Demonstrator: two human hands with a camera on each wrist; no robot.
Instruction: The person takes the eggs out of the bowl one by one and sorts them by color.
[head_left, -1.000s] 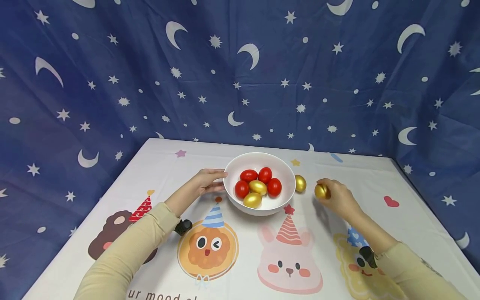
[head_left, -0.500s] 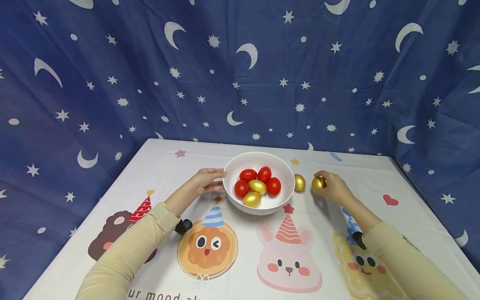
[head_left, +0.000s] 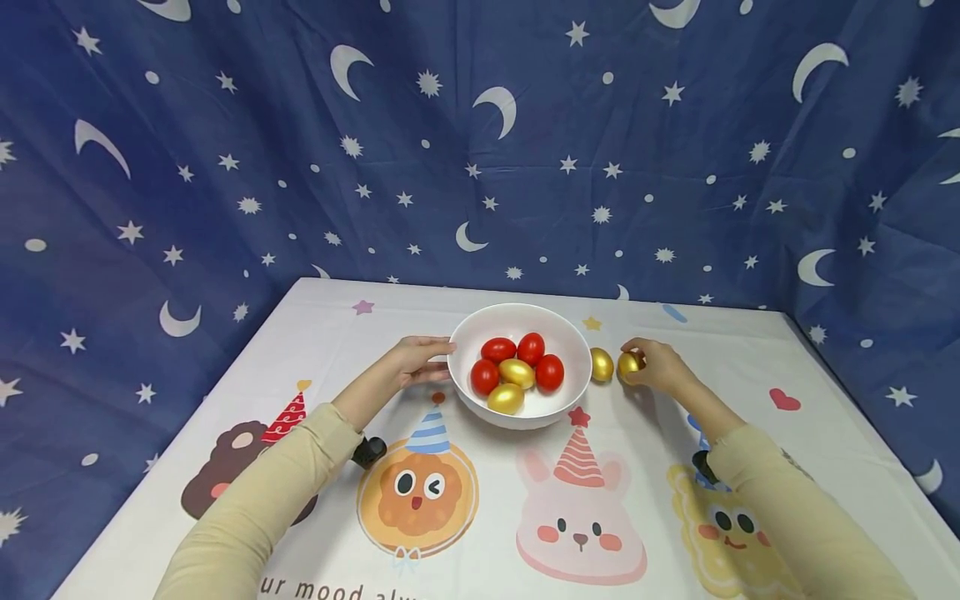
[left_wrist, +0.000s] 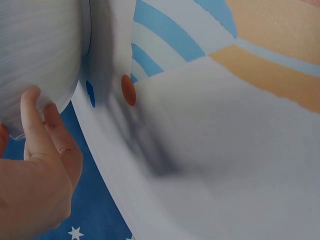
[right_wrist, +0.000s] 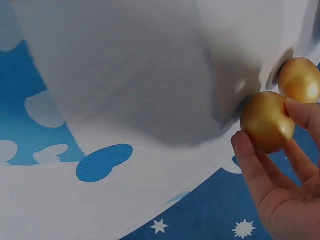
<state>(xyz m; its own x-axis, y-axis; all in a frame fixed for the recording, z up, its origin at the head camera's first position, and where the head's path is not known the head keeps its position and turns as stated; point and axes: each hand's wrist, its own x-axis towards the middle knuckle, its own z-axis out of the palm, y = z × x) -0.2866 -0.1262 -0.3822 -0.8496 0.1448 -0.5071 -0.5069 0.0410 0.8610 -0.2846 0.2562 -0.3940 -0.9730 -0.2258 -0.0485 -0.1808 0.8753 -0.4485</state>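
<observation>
A white bowl stands on the table, holding several red eggs and two gold ones. At its left side, my left hand grips the wall near the rim; in the left wrist view fingertips lie against the bowl's outside. To the bowl's right, one gold egg sits close by the wall. Just right of that, my right hand pinches another gold egg between thumb and fingers, low over the cloth. The two gold eggs outside the bowl are a narrow gap apart in the head view.
A white tablecloth printed with cartoon faces covers the table. Behind it hangs a blue curtain with moons and stars. Dark wrist-worn pieces show at both cuffs.
My right hand has carried its gold egg leftward and slightly down, close to the gold egg beside the bowl. The left hand and bowl have stayed in place.
</observation>
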